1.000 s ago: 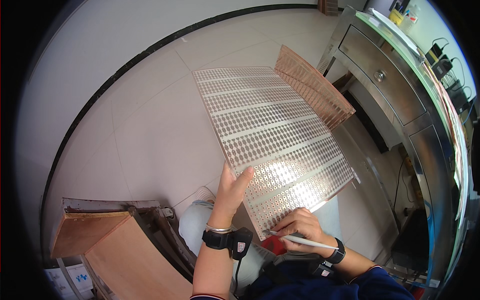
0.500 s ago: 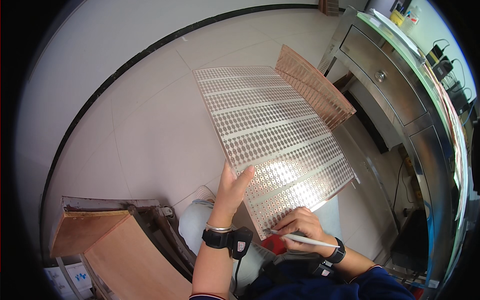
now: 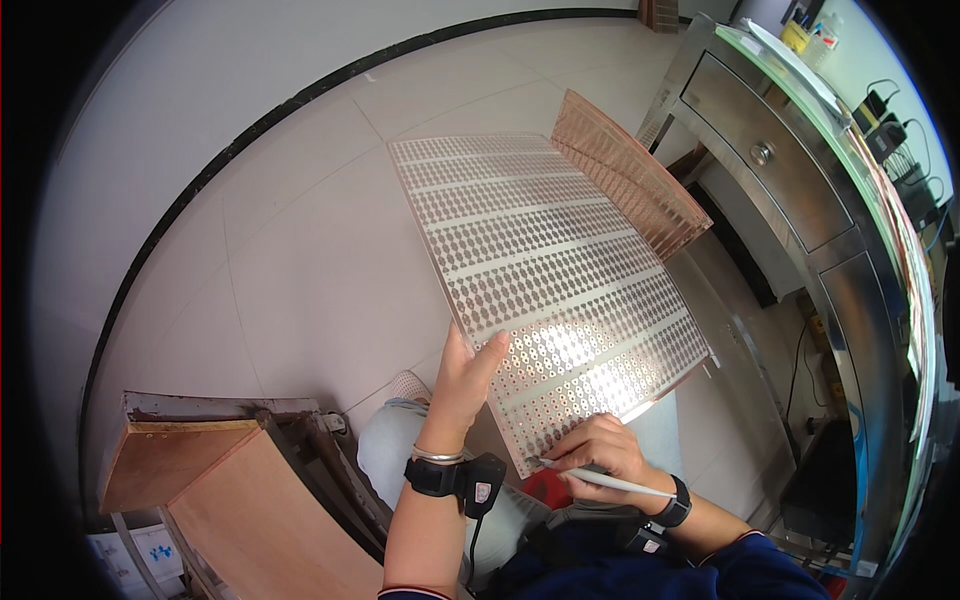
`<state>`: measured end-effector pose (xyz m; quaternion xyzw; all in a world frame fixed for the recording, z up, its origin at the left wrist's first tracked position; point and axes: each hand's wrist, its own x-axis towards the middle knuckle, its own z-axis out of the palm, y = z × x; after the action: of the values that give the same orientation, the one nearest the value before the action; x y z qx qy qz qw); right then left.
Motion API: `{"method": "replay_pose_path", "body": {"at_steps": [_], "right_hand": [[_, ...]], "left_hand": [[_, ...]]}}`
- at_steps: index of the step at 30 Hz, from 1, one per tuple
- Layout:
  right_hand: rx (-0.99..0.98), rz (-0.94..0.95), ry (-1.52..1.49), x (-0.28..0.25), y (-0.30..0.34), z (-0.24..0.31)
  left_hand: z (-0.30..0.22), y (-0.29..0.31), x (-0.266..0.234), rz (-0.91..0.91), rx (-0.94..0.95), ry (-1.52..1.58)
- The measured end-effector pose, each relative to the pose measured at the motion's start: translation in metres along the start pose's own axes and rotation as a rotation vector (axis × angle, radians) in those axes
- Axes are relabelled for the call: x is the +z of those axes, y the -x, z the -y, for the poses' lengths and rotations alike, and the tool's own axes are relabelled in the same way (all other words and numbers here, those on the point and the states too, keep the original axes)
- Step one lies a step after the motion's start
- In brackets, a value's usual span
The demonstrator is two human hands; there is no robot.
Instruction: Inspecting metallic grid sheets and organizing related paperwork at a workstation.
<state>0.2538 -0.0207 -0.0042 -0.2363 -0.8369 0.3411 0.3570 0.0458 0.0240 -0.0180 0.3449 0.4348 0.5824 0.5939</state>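
A large, thin panel [image 3: 545,255] with rows of small metallic pads, like a printed circuit sheet, slants across the middle of the view. Its near part shines with reflected light. My left hand [image 3: 470,378] grips the panel's left edge, thumb on top and fingers underneath. At the near corner, my right hand [image 3: 605,452] is closed around a slim white-handled tool [image 3: 625,485], whose grey tip touches or hovers just over the pads. The tip is too small to tell its kind. Beneath the corner, a red thing [image 3: 547,489] shows in part.
Behind the panel leans a copper-coloured sheet [image 3: 630,175] with a similar pattern. On the right stands a metal desk [image 3: 770,150] with drawers, bearing papers, a bottle and black adapters. A wooden stand [image 3: 215,470] is at the lower left. Tiled floor [image 3: 300,270] extends behind.
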Motion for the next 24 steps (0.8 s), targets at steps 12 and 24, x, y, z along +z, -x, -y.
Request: {"method": "replay_pose_path", "body": {"at_steps": [12, 24], "right_hand": [[0.004, 0.039, -0.020, -0.0027, -0.0022, 0.0016], [0.109, -0.016, 0.031, 0.0028, -0.0092, 0.0081]], "left_hand": [[0.0052, -0.0013, -0.0007, -0.023, 0.042, -0.005], [0.0039, 0.0003, -0.0029, -0.018, 0.014, -0.006]]}}
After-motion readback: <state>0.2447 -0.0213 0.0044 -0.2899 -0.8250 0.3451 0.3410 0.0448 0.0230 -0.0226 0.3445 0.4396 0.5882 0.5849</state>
